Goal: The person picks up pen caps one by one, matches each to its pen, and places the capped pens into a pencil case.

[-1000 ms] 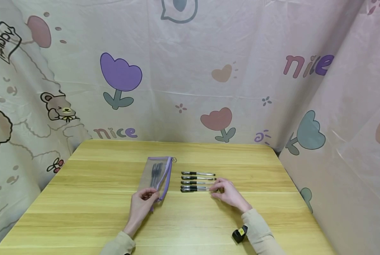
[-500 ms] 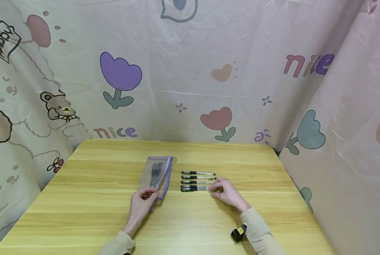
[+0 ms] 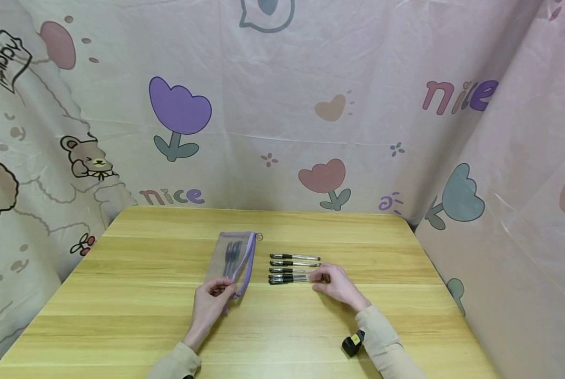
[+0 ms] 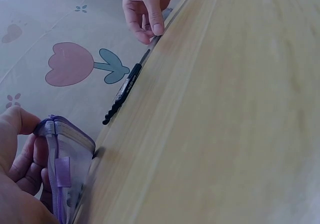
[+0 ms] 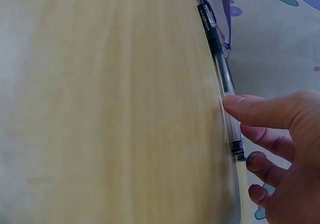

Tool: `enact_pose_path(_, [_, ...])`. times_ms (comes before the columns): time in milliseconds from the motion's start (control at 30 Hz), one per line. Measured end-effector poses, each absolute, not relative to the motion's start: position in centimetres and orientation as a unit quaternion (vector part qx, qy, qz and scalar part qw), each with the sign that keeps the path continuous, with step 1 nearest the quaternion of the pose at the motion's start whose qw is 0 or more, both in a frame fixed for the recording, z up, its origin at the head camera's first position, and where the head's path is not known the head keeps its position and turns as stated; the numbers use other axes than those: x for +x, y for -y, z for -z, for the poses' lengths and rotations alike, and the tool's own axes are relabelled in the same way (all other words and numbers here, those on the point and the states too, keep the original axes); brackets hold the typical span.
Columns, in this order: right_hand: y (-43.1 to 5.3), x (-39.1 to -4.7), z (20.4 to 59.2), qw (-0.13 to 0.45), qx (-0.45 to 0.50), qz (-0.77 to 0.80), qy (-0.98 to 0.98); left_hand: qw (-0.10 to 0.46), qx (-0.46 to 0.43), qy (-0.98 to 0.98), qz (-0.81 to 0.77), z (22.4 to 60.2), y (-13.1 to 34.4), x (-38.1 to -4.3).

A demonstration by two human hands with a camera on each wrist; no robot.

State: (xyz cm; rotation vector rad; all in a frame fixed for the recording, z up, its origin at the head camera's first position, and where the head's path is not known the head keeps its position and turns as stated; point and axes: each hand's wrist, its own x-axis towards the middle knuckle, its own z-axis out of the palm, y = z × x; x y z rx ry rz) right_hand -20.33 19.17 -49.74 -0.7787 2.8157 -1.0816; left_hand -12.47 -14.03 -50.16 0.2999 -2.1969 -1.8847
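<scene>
My left hand [image 3: 208,308] pinches the near corner of a see-through pencil pouch [image 3: 218,258] with purple edging, its thumb and index finger at the zipper end. Several dark pens [image 3: 233,258] show through the pouch wall. To the right, black-and-clear gel pens [image 3: 294,257] lie in a rough column of sideways rows on the table. My right hand [image 3: 337,287] is at the right end of the nearest row. In the right wrist view its thumb and index finger pinch the clear barrel of a gel pen [image 5: 220,64] near its dark end; the other fingers curl loosely below.
A light wood-grain table [image 3: 121,300] carries everything. Behind it and at both sides hangs a printed curtain [image 3: 263,116] with flowers and lettering. A small black device with a yellow mark [image 3: 353,343] sits beside the right sleeve [image 3: 382,337].
My right hand has shifted slightly to the left along the nearest pens. My left hand and the pouch stay in place.
</scene>
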Motion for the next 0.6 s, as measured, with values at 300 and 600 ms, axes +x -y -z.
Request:
enact_pose_path(300, [-18.7, -20.9, 49.9, 0.008, -0.251, 0.340, -0.906, 0.115, 0.105, 0.748, 0.645, 50.2, 14.0, -12.5])
enact_pose_path(600, [-18.0, -21.1, 49.6, 0.013, -0.251, 0.339, -0.907, 0.116, 0.105, 0.748, 0.645, 50.3, 14.0, -12.5])
